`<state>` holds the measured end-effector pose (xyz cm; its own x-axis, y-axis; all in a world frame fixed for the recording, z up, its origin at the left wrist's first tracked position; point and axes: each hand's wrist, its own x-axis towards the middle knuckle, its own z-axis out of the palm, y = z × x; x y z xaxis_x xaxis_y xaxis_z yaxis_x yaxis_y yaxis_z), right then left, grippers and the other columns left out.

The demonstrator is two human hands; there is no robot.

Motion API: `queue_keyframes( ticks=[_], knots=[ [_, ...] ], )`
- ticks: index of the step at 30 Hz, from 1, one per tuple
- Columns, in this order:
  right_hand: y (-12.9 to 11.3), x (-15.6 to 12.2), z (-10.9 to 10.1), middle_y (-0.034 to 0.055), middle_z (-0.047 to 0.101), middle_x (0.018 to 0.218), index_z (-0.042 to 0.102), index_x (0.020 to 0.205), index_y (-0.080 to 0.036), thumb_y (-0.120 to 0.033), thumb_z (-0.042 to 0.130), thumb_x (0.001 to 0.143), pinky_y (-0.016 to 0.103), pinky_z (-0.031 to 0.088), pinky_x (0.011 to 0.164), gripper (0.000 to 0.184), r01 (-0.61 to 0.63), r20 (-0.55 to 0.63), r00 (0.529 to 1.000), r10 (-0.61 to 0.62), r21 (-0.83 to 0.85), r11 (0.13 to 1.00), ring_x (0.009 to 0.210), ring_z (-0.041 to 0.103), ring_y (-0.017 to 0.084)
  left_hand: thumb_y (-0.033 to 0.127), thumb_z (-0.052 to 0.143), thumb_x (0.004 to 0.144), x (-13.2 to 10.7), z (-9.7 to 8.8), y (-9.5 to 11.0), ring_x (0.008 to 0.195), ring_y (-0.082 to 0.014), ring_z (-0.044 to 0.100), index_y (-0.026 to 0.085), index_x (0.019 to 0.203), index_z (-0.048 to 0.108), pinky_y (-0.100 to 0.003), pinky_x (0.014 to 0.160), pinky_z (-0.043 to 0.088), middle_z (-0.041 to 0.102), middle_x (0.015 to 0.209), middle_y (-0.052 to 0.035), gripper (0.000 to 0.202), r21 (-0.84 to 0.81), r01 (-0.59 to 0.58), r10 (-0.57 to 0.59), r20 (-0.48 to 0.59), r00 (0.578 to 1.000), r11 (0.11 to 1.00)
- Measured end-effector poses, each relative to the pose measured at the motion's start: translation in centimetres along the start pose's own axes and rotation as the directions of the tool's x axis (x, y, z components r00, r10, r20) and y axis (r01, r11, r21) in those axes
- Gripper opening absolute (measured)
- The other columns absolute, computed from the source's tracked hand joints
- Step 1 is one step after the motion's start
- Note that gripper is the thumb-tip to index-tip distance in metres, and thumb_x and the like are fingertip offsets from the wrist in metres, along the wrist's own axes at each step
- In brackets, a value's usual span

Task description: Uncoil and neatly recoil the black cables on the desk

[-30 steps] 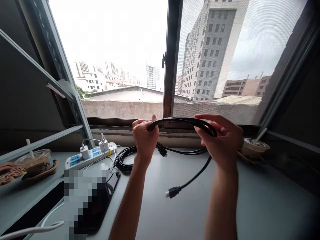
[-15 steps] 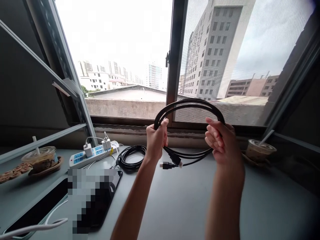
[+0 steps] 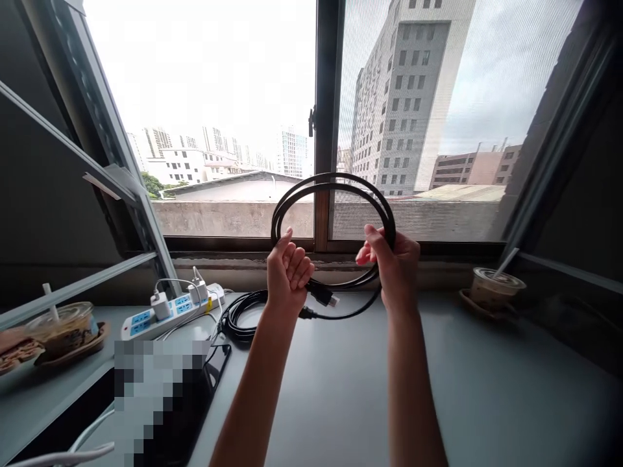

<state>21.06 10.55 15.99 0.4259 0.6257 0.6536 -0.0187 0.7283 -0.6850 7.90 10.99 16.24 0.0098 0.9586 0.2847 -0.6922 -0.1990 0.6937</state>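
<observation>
A black cable (image 3: 331, 185) is wound into an upright loop held in front of the window. My left hand (image 3: 287, 269) grips the loop's left side with fingers curled round the strands. My right hand (image 3: 395, 267) holds the right side, fingers wrapped over it. Two plug ends (image 3: 327, 298) hang just below my left hand, above the grey desk (image 3: 341, 389).
A second coiled black cable (image 3: 241, 314) lies on the desk beside a white power strip (image 3: 168, 308) with chargers. A phone (image 3: 209, 370) lies at the lower left. Drink cups stand at the far left (image 3: 61, 321) and far right (image 3: 496, 285).
The loop has tightened into a smaller, rounder coil and both hands have come closer together. The dangling plug end has been drawn up next to my left hand.
</observation>
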Motion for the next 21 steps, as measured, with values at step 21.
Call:
queue_keyframes(
  ticks=[21],
  knots=[
    [-4.3, -3.7, 0.5, -0.0071, 0.036, 0.031, 0.055, 0.042, -0.019, -0.031, 0.068, 0.072, 0.022, 0.026, 0.032, 0.035, 0.205, -0.016, 0.979, -0.205, 0.027, 0.978, 0.026, 0.025, 0.003, 0.051, 0.050, 0.079, 1.3, -0.4, -4.9, 0.041, -0.0102, 0.049, 0.017, 0.050, 0.049, -0.023, 0.045, 0.037, 0.050, 0.047, 0.0015, 0.044, 0.558, 0.081, -0.218, 0.184, 0.958, 0.826]
  ],
)
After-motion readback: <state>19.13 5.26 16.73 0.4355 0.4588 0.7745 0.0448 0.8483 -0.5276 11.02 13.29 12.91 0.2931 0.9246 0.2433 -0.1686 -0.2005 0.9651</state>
